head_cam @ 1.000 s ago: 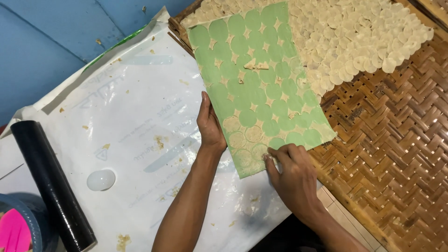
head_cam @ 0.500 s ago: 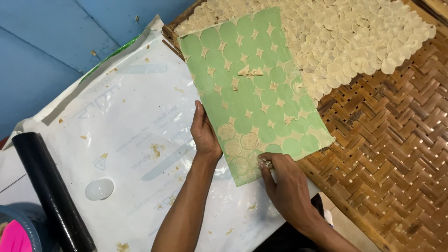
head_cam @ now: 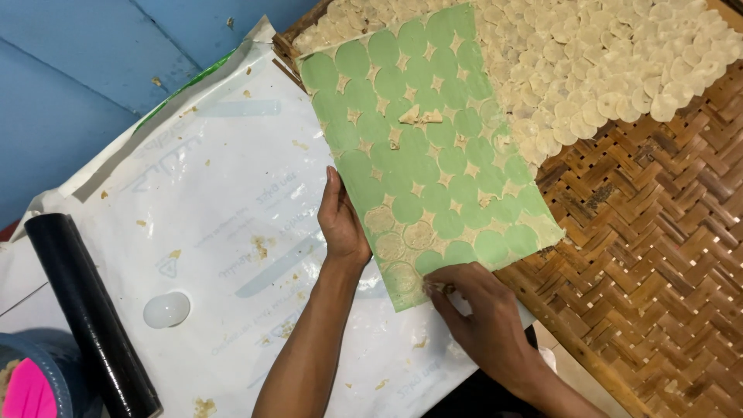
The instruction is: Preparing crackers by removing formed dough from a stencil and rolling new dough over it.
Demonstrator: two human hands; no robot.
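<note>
A green sheet (head_cam: 422, 155) lies tilted over the edge of a woven bamboo tray (head_cam: 658, 263). It carries a thin layer of dough with round holes cut out, and a few dough rounds remain near its lower end. My left hand (head_cam: 342, 224) holds the sheet's left edge, thumb on top. My right hand (head_cam: 480, 317) is at the sheet's bottom edge, fingertips pinching a dough round there. Several pale dough rounds (head_cam: 619, 62) lie overlapping on the tray at the top right.
A white plastic sheet (head_cam: 224, 224) with crumbs covers the surface on the left. A black roller (head_cam: 89, 317) lies at the lower left beside a white round lid (head_cam: 166, 310). A grey bucket rim with something pink (head_cam: 27, 387) shows in the corner. Blue floor lies behind.
The green sheet and my left hand have shifted slightly left. My right hand has moved from resting below the sheet up to its bottom edge, fingertips now on a round.
</note>
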